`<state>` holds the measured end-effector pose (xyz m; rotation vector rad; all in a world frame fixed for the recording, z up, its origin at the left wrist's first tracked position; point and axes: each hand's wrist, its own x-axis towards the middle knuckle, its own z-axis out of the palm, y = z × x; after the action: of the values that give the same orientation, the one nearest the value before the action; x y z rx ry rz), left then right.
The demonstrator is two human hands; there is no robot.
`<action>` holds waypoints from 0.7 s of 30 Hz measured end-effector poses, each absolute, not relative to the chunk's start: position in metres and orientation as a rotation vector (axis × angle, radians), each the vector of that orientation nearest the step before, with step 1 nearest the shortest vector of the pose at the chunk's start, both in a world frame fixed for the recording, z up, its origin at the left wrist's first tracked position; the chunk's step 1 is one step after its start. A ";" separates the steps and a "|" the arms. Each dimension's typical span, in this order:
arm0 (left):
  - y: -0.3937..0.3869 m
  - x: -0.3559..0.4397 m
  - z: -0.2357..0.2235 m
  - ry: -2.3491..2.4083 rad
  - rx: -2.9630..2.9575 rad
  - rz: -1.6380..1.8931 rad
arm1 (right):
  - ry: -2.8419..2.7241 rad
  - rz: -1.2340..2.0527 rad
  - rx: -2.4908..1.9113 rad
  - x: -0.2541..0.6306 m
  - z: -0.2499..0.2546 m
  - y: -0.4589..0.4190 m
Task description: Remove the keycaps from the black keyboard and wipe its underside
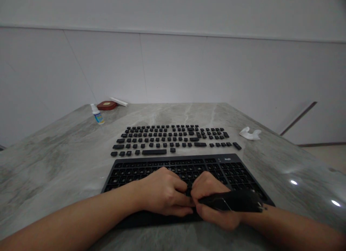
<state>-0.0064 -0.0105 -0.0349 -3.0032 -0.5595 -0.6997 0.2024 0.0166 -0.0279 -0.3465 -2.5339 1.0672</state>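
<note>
A black keyboard [162, 159] with its keycaps off lies before me, rows of bare key sockets showing. My left hand [169, 193] rests over its lower middle, fingers curled and closed; whatever is at the fingertips is hidden. Touching it from the right is my right hand [209, 200], closed around a long black tool [232, 201] whose wide end points back over the wrist. The tool's working tip is out of sight between the hands, and its exact kind is unclear. Behind the keyboard, loose black keycaps [154, 152] are laid out in rows on the table.
The grey marbled table [67, 164] runs back to a white wall [173, 70]. A white spray bottle [97, 115] stands at the back left, near a reddish-brown case [107, 105] and a white strip [119, 101]. A crumpled white tissue [250, 134] lies at the right.
</note>
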 end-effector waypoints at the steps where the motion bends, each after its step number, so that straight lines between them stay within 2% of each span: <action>1: -0.011 -0.006 -0.035 -0.563 -3.000 -0.691 | -2.535 1.035 -0.309 0.202 -0.032 0.017; 8: -0.011 -0.007 -0.034 -0.559 -2.982 -0.656 | -2.522 0.800 0.012 0.202 -0.066 0.026; 15: -0.014 -0.005 -0.032 -0.473 -2.970 -0.619 | -2.654 0.483 0.093 0.204 -0.043 0.014; 17: -0.015 -0.005 -0.032 -0.500 -2.955 -0.637 | -2.648 0.575 0.061 0.203 -0.042 0.014; 21: -0.016 -0.005 -0.032 -0.629 -2.948 -0.688 | -2.552 0.964 -0.188 0.203 -0.036 0.019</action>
<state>-0.0054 -0.0159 -0.0316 -2.9483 -0.6289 -0.6879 0.2030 0.0193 -0.0358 -0.1877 -2.5521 0.9642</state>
